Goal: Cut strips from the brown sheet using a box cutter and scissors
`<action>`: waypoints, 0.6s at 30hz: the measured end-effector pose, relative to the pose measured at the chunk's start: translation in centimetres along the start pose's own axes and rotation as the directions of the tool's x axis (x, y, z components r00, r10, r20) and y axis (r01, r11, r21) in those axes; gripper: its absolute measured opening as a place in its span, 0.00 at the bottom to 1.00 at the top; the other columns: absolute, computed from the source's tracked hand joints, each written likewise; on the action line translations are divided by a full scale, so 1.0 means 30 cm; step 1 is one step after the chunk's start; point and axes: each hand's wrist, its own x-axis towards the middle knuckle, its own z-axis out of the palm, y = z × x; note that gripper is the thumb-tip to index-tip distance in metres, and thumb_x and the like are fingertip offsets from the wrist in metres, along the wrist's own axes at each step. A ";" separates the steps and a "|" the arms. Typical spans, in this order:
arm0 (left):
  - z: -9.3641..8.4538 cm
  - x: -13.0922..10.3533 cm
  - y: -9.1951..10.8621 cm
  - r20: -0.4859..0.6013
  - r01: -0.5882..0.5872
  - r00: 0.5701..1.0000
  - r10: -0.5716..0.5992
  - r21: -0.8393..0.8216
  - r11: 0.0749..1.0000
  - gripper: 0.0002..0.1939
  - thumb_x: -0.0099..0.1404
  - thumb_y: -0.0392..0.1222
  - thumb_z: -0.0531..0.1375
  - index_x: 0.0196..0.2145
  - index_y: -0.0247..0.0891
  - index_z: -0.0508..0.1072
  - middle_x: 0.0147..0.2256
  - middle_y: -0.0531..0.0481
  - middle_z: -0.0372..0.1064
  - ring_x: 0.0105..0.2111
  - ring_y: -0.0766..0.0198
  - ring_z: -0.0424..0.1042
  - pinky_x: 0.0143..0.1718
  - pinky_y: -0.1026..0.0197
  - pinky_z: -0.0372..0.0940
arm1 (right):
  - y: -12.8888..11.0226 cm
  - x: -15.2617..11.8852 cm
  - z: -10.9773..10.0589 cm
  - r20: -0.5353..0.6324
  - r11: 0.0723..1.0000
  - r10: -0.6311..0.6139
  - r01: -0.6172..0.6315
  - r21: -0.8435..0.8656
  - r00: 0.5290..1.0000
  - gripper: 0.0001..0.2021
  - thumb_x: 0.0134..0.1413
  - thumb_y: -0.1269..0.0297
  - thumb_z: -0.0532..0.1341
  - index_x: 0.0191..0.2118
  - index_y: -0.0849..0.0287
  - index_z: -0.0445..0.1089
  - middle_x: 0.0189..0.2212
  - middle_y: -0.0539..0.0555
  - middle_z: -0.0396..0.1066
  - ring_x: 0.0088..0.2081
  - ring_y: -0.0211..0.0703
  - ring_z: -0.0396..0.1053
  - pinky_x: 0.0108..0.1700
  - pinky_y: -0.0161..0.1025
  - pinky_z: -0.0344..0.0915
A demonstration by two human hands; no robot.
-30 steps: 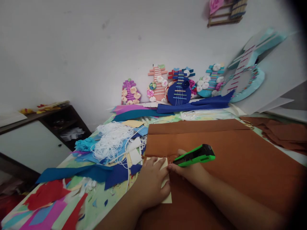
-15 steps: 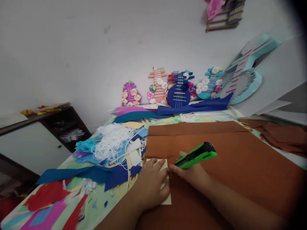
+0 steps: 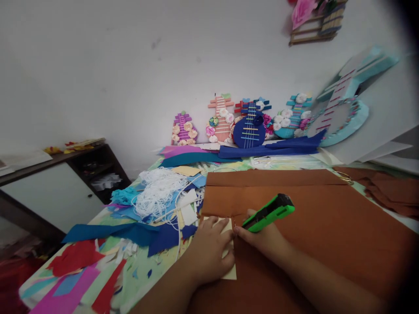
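A pale yellow card lies on a large brown sheet, near the sheet's left edge. My left hand rests flat on the card with its fingers spread. In my right hand is a green and black utility knife, its body slanting up to the right. The knife's front end is down by the card's right edge, close to my left fingertips. My fingers hide the blade tip.
Tangled white cord and scraps of coloured sheet, such as a red piece, cover the table's left side. Small decorated lute models lean on the wall behind. Scissor handles show at the brown sheet's far right corner.
The camera view has turned slightly left, so the surroundings sit further right. Both hands, the card and the utility knife keep nearly the same positions on the brown sheet.
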 end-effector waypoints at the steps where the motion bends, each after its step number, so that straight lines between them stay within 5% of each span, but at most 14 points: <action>1: -0.001 0.001 0.000 0.005 0.000 1.000 0.000 -0.001 1.000 0.17 0.56 0.39 0.52 0.45 0.41 0.63 0.49 0.48 0.58 0.46 0.52 0.55 0.47 0.49 0.52 | -0.001 0.000 -0.001 -0.010 1.000 -0.009 0.009 -0.010 1.000 0.14 0.40 0.60 0.59 0.20 0.57 0.51 0.17 0.45 0.56 0.20 0.33 0.56 0.21 0.31 0.52; 18: 0.004 0.008 -0.008 -0.095 -0.055 0.994 0.053 -0.017 0.998 0.09 0.55 0.35 0.52 0.35 0.41 0.68 0.41 0.48 0.63 0.40 0.56 0.61 0.42 0.53 0.57 | -0.012 -0.004 0.003 -0.007 0.998 0.049 -0.048 0.047 0.999 0.14 0.41 0.59 0.59 0.21 0.57 0.52 0.16 0.45 0.57 0.20 0.33 0.56 0.21 0.31 0.53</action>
